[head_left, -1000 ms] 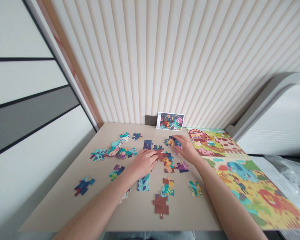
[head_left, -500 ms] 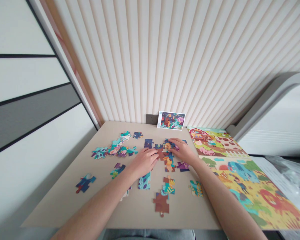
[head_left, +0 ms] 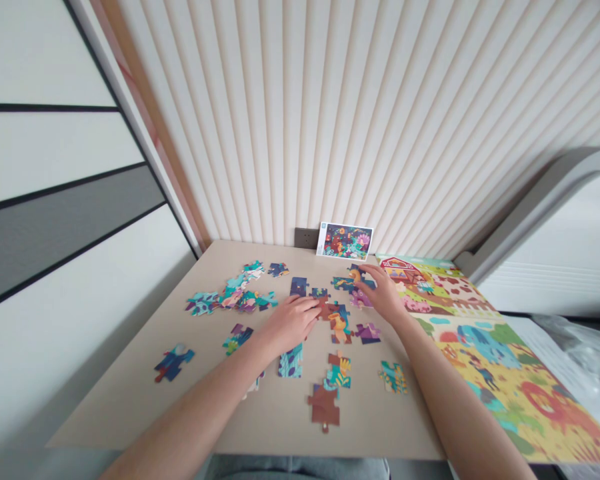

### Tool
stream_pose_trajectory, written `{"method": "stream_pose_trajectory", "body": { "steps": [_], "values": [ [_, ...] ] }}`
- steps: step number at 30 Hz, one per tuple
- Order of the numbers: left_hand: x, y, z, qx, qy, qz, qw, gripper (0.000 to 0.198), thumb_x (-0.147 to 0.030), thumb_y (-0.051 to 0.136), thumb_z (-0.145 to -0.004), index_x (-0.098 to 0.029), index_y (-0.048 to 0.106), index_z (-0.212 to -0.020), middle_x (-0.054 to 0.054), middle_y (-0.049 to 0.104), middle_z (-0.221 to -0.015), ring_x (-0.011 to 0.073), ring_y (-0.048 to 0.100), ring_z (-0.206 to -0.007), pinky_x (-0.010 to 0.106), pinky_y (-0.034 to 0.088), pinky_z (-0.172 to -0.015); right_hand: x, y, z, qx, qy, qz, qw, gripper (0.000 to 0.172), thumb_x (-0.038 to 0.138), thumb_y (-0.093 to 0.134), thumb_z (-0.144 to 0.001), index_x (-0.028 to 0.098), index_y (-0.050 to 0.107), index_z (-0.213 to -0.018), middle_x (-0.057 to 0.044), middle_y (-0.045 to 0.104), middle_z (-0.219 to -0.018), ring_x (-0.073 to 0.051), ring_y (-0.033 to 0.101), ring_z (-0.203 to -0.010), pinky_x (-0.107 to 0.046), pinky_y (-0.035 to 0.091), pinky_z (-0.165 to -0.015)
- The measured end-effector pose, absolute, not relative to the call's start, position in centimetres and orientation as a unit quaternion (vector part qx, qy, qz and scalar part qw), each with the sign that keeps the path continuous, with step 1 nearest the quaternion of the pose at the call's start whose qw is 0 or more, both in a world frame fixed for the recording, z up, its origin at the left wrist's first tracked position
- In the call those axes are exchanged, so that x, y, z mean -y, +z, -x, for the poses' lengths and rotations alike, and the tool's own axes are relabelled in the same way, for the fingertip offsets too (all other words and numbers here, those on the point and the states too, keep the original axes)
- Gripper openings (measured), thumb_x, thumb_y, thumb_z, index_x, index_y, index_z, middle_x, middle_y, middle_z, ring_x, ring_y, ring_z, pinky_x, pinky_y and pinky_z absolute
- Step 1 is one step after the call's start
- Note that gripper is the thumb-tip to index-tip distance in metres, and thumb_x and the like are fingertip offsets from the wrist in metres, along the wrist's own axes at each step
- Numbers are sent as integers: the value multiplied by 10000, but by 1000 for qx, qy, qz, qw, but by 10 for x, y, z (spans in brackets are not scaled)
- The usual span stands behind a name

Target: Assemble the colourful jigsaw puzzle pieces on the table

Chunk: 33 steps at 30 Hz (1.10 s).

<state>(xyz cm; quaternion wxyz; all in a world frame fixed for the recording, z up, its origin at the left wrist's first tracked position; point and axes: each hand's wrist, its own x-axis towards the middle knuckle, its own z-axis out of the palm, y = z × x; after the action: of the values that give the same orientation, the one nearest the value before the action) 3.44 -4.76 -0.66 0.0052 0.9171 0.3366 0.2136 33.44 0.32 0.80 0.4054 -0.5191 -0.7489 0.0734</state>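
My left hand (head_left: 291, 321) lies low over the middle of the table, its fingers stretched out, with the fingertips at a brown puzzle piece (head_left: 324, 307). Between the thumb and fingers of my right hand (head_left: 384, 295) is a dark blue puzzle piece with an orange round shape (head_left: 356, 274). Just below it sits a purple puzzle piece (head_left: 361, 299), partly covered by the hand. A navy puzzle piece (head_left: 299, 287) is beyond my left fingers. An orange animal piece (head_left: 340, 324) adjoins the brown one.
A picture card (head_left: 345, 241) leans on the ribbed wall. Joined teal pieces (head_left: 235, 293) lie at the back left. Loose pieces include a dark blue one (head_left: 174, 362), a large brown one (head_left: 325, 407) and a teal-yellow one (head_left: 393, 377). Finished farm (head_left: 460, 287) and animal puzzles (head_left: 520, 380) lie right.
My right hand has moved right and slightly away from me, carrying the orange-and-blue piece off the middle group. My left hand has stayed about where it was.
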Motion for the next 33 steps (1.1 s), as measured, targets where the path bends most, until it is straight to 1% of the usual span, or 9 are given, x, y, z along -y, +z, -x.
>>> {"method": "stream_pose_trajectory", "body": {
  "steps": [4,15,22,24,29,33],
  "values": [
    [48,-4,-34,-337,208,-918,5,282,-233,461,-1034,-211,672,-1221,68,684,-1305,210,601,-1250,407,422,-1101,-4,4,-334,756,81,510,403,421,459,660,-914,286,656,-1298,-91,643,-1321,-292,611,-1225,-481,468,-1096],
    [49,-3,-33,-334,198,-922,5,278,-227,468,-1027,-217,659,-1229,59,678,-1318,205,590,-1267,400,412,-1100,0,5,-324,772,89,493,392,402,404,639,-941,298,631,-1329,-76,611,-1375,-275,595,-1261,-461,456,-1120],
    [49,1,-34,-331,197,-923,12,273,-216,474,-1022,-219,658,-1224,58,677,-1317,207,591,-1259,407,409,-1096,1,10,-315,773,115,492,384,402,392,637,-941,285,633,-1328,-86,626,-1359,-276,592,-1263,-464,448,-1122],
    [49,2,-35,-334,195,-922,16,266,-214,484,-1021,-220,657,-1223,55,679,-1312,206,595,-1251,408,409,-1093,-3,8,-307,778,123,488,376,385,379,641,-938,286,645,-1311,-81,636,-1345,-271,599,-1253,-457,453,-1114],
    [47,-1,-35,-335,188,-923,9,235,-207,499,-1022,-224,664,-1189,52,694,-1283,212,604,-1241,418,410,-1074,-22,-4,-288,799,145,471,345,290,333,680,-905,275,719,-1187,-76,666,-1309,-268,637,-1202,-443,484,-1077],
    [46,-3,-34,-331,180,-926,-1,227,-188,504,-1017,-231,663,-1172,52,685,-1294,208,605,-1240,402,411,-1065,-33,-12,-283,811,161,460,323,305,309,712,-877,257,730,-1177,-90,691,-1279,-274,654,-1185,-447,497,-1063]
  ]
}}
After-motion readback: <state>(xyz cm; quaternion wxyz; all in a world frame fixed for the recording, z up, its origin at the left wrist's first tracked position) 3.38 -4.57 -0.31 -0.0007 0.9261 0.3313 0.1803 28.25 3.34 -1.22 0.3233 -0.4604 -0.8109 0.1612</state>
